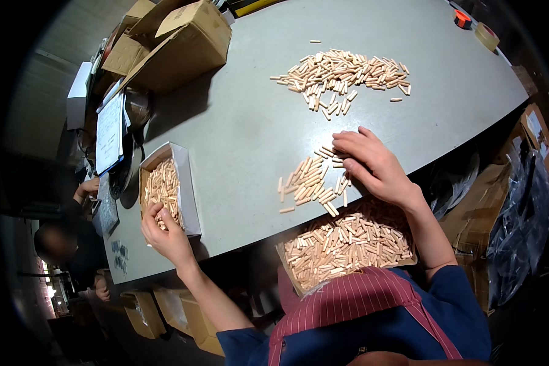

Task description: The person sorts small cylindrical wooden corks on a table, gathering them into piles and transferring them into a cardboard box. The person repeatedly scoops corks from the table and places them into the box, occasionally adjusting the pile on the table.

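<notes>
Over the near end of a small white carton (186, 183) filled with wooden dowels (162, 183), my left hand (166, 238) is closed, its fingers curled around a few dowels. My right hand (375, 168) lies palm down on the grey table with its fingers stretched out, touching the edge of a loose spread of dowels (311, 180). Against my apron, just below the table edge, sits an open cardboard box (299, 283) heaped with more dowels (348, 244). What lies under my right palm is hidden.
Farther back on the table (250, 122) is a larger dowel pile (348, 70). Cardboard boxes (183, 49) and a clipboard (110, 134) stand at the left, a tape roll (487, 36) at the far right. Another person (64, 244) is at the left.
</notes>
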Available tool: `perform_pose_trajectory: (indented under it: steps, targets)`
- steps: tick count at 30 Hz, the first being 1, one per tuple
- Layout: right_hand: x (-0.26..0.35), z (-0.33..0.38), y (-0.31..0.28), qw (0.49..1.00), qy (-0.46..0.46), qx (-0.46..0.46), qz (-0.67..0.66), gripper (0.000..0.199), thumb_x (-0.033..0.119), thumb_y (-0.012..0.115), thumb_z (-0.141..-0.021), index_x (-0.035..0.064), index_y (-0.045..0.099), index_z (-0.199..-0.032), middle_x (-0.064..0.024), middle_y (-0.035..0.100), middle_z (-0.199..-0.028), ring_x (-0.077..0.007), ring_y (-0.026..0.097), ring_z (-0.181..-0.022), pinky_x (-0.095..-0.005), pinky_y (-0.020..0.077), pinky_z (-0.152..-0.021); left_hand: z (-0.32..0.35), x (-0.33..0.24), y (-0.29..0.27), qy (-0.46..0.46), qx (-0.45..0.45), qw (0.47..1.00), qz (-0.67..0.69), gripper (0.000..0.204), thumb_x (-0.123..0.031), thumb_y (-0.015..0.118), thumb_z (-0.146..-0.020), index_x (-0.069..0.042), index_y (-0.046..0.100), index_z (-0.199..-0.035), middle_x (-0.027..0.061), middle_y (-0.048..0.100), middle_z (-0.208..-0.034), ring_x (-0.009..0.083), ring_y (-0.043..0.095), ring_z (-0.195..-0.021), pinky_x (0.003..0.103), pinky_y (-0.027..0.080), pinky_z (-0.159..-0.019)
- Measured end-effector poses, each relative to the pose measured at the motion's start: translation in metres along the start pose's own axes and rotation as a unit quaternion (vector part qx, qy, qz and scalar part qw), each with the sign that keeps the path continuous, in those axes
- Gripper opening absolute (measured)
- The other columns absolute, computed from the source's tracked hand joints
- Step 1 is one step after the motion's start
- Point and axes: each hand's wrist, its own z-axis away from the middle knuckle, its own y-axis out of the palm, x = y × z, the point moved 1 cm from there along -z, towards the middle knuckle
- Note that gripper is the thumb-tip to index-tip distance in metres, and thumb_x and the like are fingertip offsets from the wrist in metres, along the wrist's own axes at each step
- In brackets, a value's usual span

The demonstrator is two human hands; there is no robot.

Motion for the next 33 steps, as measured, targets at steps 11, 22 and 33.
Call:
perform_pose_trajectory:
  steps: [11, 22, 33]
  targets:
    - [0.000, 0.001, 0.004, 0.994, -0.014, -0.010, 0.111, 0.034, 0.008, 0.064, -0.099, 0.0085, 0.070, -0.132, -0.0204, 0.060, -0.147, -0.0408, 0.053, -0.140, -0.0573, 0.0347, -0.123, 0.046, -0.099, 0.050, 0.202, 0.120, 0.965, 0.117, 0.016, -0.001, 0.068, -0.092, -0.005, 0.078, -0.105, 0.0125, 0.066, -0.140, 0.0359, 0.054, -0.141, 0.047, 0.039, -0.118]
    - [-0.005, 0.003, 0.004, 0.997, 0.028, -0.044, 0.050, 0.039, 0.006, 0.060, -0.100, 0.0042, 0.064, -0.139, -0.0200, 0.062, -0.144, -0.0387, 0.055, -0.140, -0.0573, 0.0329, -0.126, 0.053, -0.131, 0.073, 0.179, 0.232, 0.930, 0.221, 0.033, -0.007, 0.062, -0.099, 0.000, 0.068, -0.131, 0.0199, 0.061, -0.148, 0.0401, 0.054, -0.141, 0.048, 0.043, -0.116]
    - [0.008, -0.004, 0.006, 0.990, -0.021, 0.034, 0.133, 0.039, 0.015, 0.056, -0.106, 0.0016, 0.061, -0.143, -0.0180, 0.062, -0.147, -0.0364, 0.053, -0.143, -0.0565, 0.0288, -0.128, 0.064, -0.151, 0.088, 0.265, 0.303, 0.890, 0.213, 0.049, -0.008, 0.057, -0.100, 0.002, 0.055, -0.148, 0.0233, 0.055, -0.155, 0.0405, 0.049, -0.146, 0.051, 0.036, -0.122]
